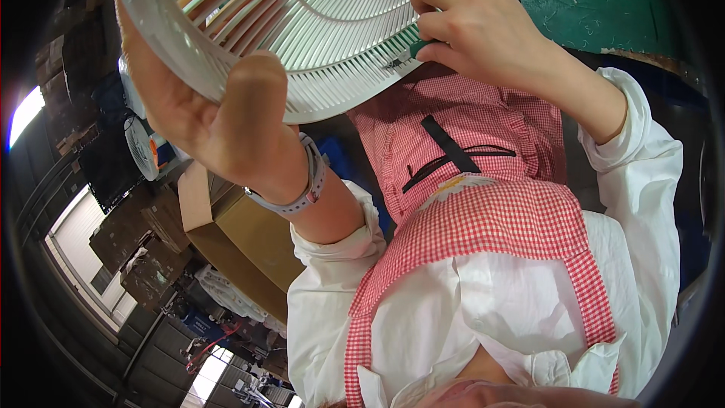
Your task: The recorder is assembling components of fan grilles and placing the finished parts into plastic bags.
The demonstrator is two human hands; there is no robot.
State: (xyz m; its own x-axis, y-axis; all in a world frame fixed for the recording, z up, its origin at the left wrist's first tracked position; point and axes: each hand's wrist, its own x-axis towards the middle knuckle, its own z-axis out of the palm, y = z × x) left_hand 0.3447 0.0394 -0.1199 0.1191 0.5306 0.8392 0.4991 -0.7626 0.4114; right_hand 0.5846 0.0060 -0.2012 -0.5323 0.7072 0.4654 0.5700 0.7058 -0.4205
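Note:
A round white plastic fan grille (340,83) fills the upper middle of the view, tilted, with slats running out from its central rings. My left hand (234,125) is closed around the left part of its rim. The thumb lies on the near side, and the fingers reach behind the slats, partly showing through them. My right hand (483,26) is at the right part of the grille, with fingers curled against the slats and thumb by the rim. A small metallic piece (394,63) shows on the rim beside that thumb. Anything tiny between the right fingertips is hidden.
A green work surface (596,7) lies beyond the grille at upper right. An open cardboard box (249,234) stands at lower left. Farther left are a white round fan part (141,148) and stacked brown cartons (121,238). My red checked apron (483,219) is close below the grille.

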